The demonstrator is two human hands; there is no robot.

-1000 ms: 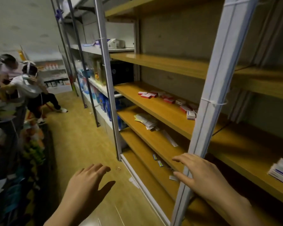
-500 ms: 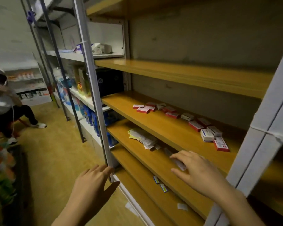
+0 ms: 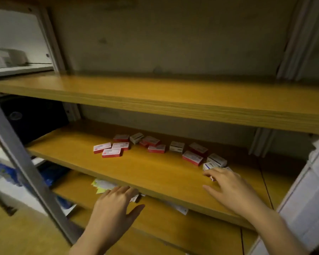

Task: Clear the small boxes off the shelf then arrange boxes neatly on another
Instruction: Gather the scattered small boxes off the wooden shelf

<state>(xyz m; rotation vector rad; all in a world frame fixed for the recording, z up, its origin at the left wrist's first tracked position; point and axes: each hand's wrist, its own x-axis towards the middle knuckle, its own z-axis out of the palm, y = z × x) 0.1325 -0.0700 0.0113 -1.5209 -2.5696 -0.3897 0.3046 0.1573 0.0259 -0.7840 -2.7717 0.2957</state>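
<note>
Small boxes (image 3: 156,146), red-and-white and plain white, lie scattered flat on the middle wooden shelf (image 3: 140,168) in my head view, strung in a loose line from left of centre toward the right. Three red ones (image 3: 110,150) cluster at the left end, touching or nearly so. The rightmost white box (image 3: 209,165) sits just at my right hand (image 3: 228,188).

That right hand reaches over the middle shelf, palm down, fingers curled loosely, the fingertips (image 3: 208,174) meeting the white box and a small item under them; I cannot tell whether anything is actually gripped.

My left hand (image 3: 114,207) is lower, spread flat with fingers apart and nothing in it, hovering at the front edge of the middle shelf above the lower shelf (image 3: 166,216). Some papers (image 3: 104,185) lie on that lower shelf, partly hidden by the hand.

The upper shelf (image 3: 155,96) above shows bare wood. A grey metal upright (image 3: 22,162) crosses the left foreground, blurred.
</note>
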